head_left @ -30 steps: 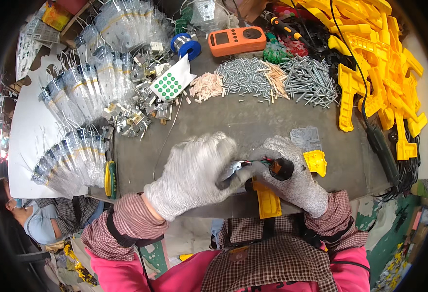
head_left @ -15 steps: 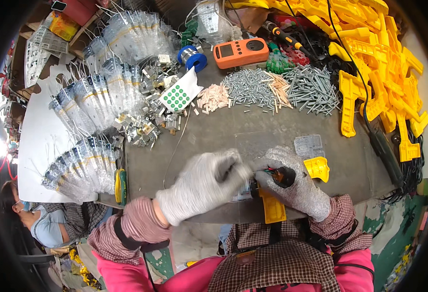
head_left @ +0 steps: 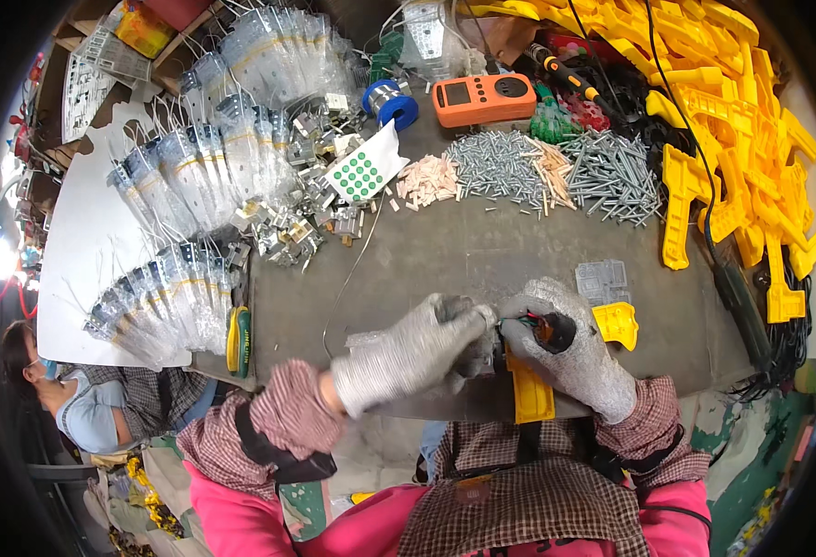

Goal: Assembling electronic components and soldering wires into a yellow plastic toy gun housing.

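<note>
My right hand (head_left: 580, 357), in a grey knit glove, is closed round a yellow plastic tool housing (head_left: 530, 395). The housing's handle points toward the table's front edge. A dark round part (head_left: 556, 332) with a coppery patch sits by its fingers, and thin coloured wires (head_left: 535, 322) show beside it. My left hand (head_left: 412, 353), also gloved, meets the right one with its fingertips pinched together. Whatever is in that pinch is too small to make out. Just right of my hands lie a small yellow shell piece (head_left: 617, 325) and a clear plastic tray (head_left: 601, 281).
Screws (head_left: 496, 167), pinkish pegs (head_left: 426, 181) and metal parts (head_left: 282, 232) lie across the back. An orange meter (head_left: 484, 98) and solder spool (head_left: 390, 104) stand behind. Yellow housings (head_left: 742, 167) fill the right. Bagged boards (head_left: 171, 297) and a screwdriver (head_left: 239, 342) lie left. Another person (head_left: 92, 408) sits at far left.
The view has shifted a little, so the table appears farther right. My left hand's fingers have stayed pinched near the housing, close against my right hand, which keeps its hold.
</note>
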